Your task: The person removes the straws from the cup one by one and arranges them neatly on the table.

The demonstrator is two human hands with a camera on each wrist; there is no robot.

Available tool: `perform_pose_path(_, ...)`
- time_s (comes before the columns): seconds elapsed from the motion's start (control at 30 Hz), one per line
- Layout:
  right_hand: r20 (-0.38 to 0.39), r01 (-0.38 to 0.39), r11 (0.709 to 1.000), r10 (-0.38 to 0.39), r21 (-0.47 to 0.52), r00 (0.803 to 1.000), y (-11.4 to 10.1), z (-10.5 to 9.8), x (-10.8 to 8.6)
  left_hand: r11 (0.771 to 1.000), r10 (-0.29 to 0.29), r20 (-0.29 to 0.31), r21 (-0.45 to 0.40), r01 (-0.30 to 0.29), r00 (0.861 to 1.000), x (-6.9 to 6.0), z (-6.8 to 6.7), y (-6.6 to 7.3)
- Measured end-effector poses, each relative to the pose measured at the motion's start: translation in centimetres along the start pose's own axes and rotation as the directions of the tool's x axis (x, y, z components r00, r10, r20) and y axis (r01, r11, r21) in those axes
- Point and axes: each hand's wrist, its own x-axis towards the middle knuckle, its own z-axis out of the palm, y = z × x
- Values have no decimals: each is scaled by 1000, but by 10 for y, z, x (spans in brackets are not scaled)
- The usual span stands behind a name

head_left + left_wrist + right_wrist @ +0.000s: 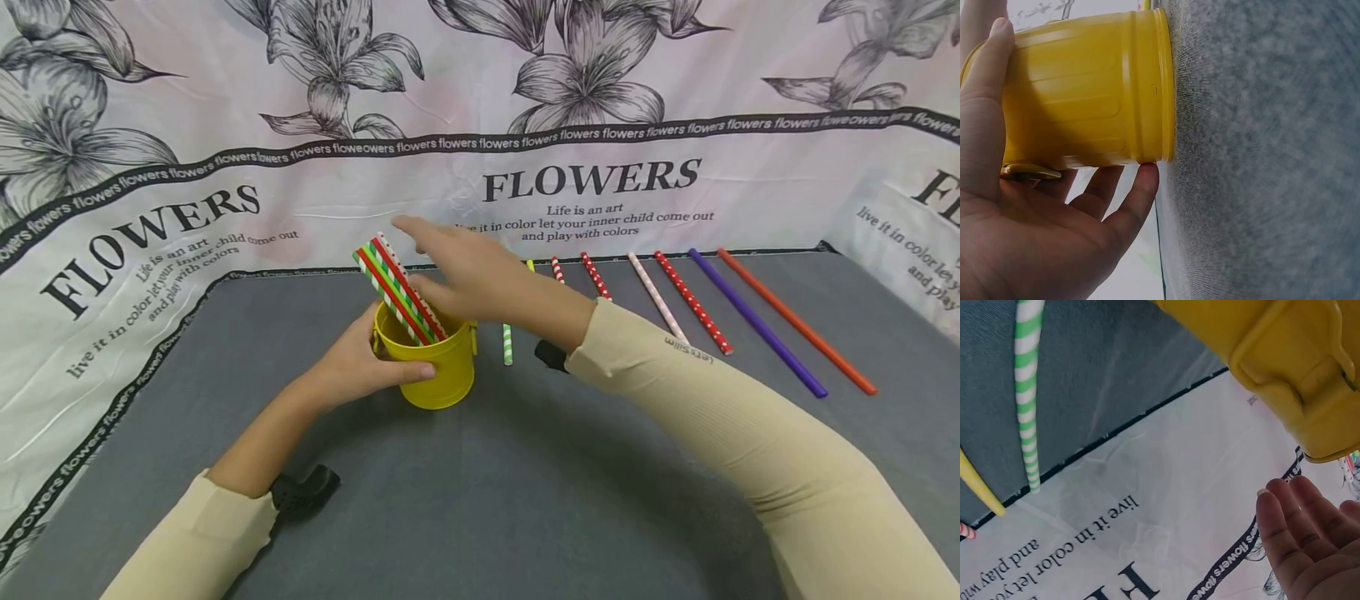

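A small yellow bucket (442, 377) stands upright on the grey tabletop. My left hand (352, 362) grips its side, with the thumb across the front and the other fingers around the far side; the left wrist view shows the bucket's base on the table. Several patterned paper straws (401, 292), striped green, red and white, lean to the left inside the bucket and stick out above the rim. Over the rim, just right of these straws, is my right hand (480, 271) with its fingers extended. In the right wrist view no straw lies in its fingers.
Right of the bucket lie more straws in a row: a green-striped straw (507, 346), a pale pink straw (657, 297), a red dotted straw (693, 302), a purple straw (757, 322) and an orange straw (797, 322). A flower-printed cloth (420, 183) borders the back.
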Motion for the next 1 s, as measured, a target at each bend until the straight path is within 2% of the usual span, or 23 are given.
perform_pose_path(0.3, 4, 53, 998, -53, -37, 999, -9, 3, 17, 1000, -4, -2, 18, 4, 1000, -1, -1, 3)
perform_pose_path(0.5, -94, 66, 997, -68, -28, 993, -8, 2, 14, 1000, -12, -3, 28, 12, 1000, -1, -1, 4)
perform_pose_path(0.6, -163, 83, 996, -77, 27, 984, -8, -1, 8, 1000, -9, -4, 29, 10, 1000, -1, 0, 4)
perform_pose_path(0.7, -203, 105, 986, -78, 128, 976, -11, -7, 2, 1000, -1, -4, 30, 1, 1000, -1, 0, 4)
perform_pose_path(0.83, -231, 124, 956, -61, 265, 971, -16, -17, -5, 1000, 13, 9, 20, -13, 1000, 0, 0, 3)
perform_pose_path(1.0, -239, 127, 941, -52, 314, 970, -21, -23, -7, 999, -10, 5, 36, 9, 1000, 0, -1, 3)
